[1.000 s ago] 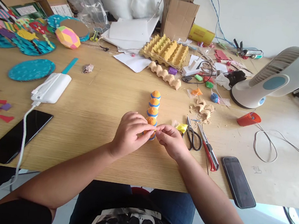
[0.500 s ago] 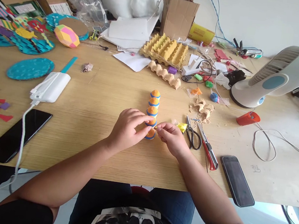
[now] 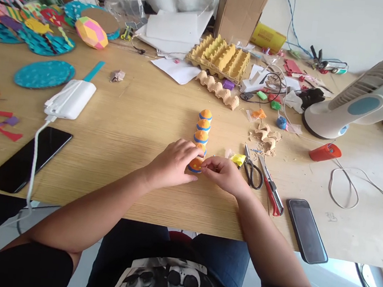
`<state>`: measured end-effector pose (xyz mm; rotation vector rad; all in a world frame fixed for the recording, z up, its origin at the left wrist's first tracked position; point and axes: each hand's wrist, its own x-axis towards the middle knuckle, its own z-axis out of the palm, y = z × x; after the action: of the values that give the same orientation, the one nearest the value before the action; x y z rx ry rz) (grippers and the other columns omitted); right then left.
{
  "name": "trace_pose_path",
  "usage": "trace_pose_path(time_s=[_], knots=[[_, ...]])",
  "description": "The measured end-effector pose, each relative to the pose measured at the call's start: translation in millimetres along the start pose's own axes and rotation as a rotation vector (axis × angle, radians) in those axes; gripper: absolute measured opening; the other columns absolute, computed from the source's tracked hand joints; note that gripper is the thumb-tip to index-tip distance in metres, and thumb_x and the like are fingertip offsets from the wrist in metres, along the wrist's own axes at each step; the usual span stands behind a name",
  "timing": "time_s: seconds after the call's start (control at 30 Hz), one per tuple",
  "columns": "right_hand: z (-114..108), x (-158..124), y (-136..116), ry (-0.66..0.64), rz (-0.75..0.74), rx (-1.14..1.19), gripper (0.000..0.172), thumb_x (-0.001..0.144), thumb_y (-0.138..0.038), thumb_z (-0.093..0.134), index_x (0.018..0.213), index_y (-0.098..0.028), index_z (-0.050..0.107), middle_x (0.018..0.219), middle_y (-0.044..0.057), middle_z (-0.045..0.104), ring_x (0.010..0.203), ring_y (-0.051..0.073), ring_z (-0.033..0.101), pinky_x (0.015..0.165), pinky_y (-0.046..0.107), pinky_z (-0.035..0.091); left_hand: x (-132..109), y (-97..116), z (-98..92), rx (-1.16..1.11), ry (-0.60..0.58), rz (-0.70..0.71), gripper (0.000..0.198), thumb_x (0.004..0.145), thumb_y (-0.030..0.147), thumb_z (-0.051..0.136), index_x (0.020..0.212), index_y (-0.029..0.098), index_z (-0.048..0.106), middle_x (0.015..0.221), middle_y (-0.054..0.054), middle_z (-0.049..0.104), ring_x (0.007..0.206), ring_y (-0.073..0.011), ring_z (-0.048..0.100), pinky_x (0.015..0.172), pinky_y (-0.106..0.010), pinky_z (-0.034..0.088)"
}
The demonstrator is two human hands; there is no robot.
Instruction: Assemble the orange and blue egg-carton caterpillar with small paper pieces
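A row of egg-carton humps (image 3: 201, 136), coated in orange with blue wavy lower edges, stands on the table in front of me like a caterpillar. My left hand (image 3: 174, 163) curves around its near end from the left, fingers over the second hump and thumb beside the front one. Small yellow spots show on the front hump (image 3: 195, 164). From the right, my right hand (image 3: 224, 173) pinches thumb and forefinger together against that hump. Whatever lies between those fingertips is too small to make out. A yellow packet (image 3: 237, 159) lies just beyond the right hand.
Scissors (image 3: 253, 169) and a red utility knife (image 3: 271, 188) lie right of my right hand, near a phone (image 3: 307, 231). Carton scraps (image 3: 265, 136), a yellow egg tray (image 3: 219, 57) and a white fan (image 3: 350, 105) stand farther back. A power bank (image 3: 71, 99) sits left.
My left hand has lowered its thumb, uncovering more of the front hump, where yellow spots now show. My right fingertips have come onto that hump. The whole view has shifted slightly.
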<state>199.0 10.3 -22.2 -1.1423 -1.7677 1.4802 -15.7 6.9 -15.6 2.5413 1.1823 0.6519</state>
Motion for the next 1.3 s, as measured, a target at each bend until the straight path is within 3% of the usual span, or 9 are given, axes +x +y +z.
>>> trace_pose_path(time_s=[0.47, 1.07, 1.3], knots=[[1, 1, -2, 0.002, 0.013, -0.026, 0.021, 0.086, -0.038, 0.067, 0.084, -0.018, 0.073, 0.058, -0.004, 0.047, 0.054, 0.01, 0.036, 0.05, 0.026, 0.024, 3, 9, -8.0, 0.003, 0.139, 0.019, 0.009, 0.085, 0.022, 0.069, 0.094, 0.022, 0.067, 0.093, -0.004, 0.066, 0.093, -0.0234, 0.057, 0.085, -0.039, 0.046], [-1, 1, -7, -0.006, 0.063, -0.014, 0.02, 0.085, -0.034, 0.066, 0.088, -0.016, 0.073, 0.058, -0.005, 0.045, 0.053, 0.009, 0.035, 0.05, 0.026, 0.023, 3, 5, -3.5, 0.034, 0.154, 0.019, 0.004, 0.088, 0.026, 0.072, 0.084, 0.024, 0.073, 0.086, -0.001, 0.069, 0.087, -0.0203, 0.056, 0.081, -0.037, 0.043], [-4, 2, -4, 0.031, 0.066, -0.059, 0.021, 0.082, -0.036, 0.07, 0.088, -0.017, 0.071, 0.063, -0.002, 0.055, 0.054, 0.01, 0.041, 0.05, 0.025, 0.028, 3, 7, -4.9, 0.039, 0.127, -0.005, 0.006, 0.088, 0.027, 0.071, 0.084, 0.024, 0.073, 0.087, 0.0, 0.07, 0.089, -0.0202, 0.056, 0.081, -0.036, 0.042]])
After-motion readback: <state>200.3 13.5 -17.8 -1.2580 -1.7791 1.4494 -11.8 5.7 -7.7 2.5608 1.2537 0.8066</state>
